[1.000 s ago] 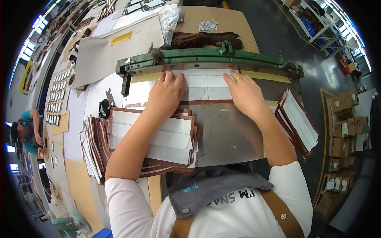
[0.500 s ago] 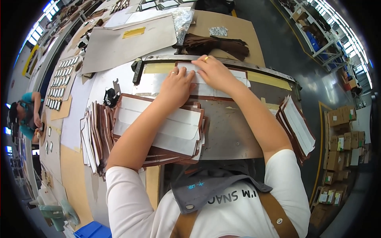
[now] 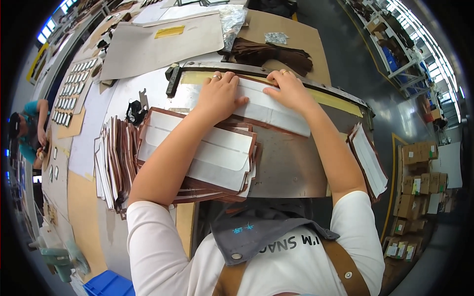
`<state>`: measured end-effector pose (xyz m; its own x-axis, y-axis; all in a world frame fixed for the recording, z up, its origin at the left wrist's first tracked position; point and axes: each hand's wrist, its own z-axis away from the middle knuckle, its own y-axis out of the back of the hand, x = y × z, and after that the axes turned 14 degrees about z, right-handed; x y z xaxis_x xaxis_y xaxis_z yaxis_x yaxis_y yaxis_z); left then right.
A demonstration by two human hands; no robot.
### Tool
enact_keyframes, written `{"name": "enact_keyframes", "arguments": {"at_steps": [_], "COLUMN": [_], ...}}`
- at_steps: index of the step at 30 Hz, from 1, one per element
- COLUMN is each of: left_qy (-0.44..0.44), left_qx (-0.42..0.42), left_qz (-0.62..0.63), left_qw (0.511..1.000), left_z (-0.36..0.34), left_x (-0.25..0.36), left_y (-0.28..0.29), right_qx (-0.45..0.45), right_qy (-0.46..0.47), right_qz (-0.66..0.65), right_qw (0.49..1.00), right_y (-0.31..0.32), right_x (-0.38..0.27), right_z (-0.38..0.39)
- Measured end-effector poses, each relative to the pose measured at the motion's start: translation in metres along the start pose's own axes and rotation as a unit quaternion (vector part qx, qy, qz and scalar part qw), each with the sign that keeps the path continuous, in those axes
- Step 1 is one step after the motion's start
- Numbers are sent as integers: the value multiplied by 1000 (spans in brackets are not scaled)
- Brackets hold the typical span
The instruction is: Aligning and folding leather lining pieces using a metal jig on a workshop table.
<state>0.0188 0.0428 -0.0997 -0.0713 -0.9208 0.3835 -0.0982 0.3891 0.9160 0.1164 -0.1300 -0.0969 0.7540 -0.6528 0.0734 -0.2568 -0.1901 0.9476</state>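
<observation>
A brown-edged panel with a white backing (image 3: pixel 261 106) lies slanted on the metal plate of the bench, its right end nearer me. My left hand (image 3: pixel 220 97) is at its left end, fingers over the far edge and thumb out along the white face. Around the panel's far edge, right of centre, bend the fingers of my right hand (image 3: pixel 290 91), with the thumb on the white side. A stack of similar panels (image 3: pixel 197 148) lies under my left forearm. Beyond my hands runs a dark metal bar (image 3: pixel 247 69) with yellow tape below it.
More panels stand on edge in a bundle (image 3: pixel 116 165) at the left. Another bundle (image 3: pixel 368 160) sits right of my right forearm. Dark brown strips (image 3: pixel 271 55) and a large grey sheet (image 3: pixel 163 47) lie farther back. A co-worker (image 3: pixel 32 130) works at far left.
The panel has turned clockwise, its right end swinging toward me off the bar. My right hand has shifted right, and the two hands are farther apart.
</observation>
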Motion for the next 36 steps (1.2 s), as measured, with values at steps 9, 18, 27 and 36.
{"name": "enact_keyframes", "arguments": {"at_steps": [9, 18, 27, 36], "left_qy": [-180, -137, -56, -36], "left_qx": [379, 97, 15, -32], "left_qz": [149, 7, -19, -15], "left_qw": [895, 986, 998, 999], "left_z": [-4, 14, 14, 12], "left_x": [13, 9, 13, 6], "left_y": [17, -11, -8, -13], "right_qx": [69, -438, 63, -2], "right_qy": [-269, -112, -70, -45], "right_qz": [-531, -481, -161, 0], "right_qw": [801, 751, 982, 999], "right_y": [65, 60, 1, 3], "right_x": [40, 3, 25, 24], "right_z": [13, 66, 67, 76]}}
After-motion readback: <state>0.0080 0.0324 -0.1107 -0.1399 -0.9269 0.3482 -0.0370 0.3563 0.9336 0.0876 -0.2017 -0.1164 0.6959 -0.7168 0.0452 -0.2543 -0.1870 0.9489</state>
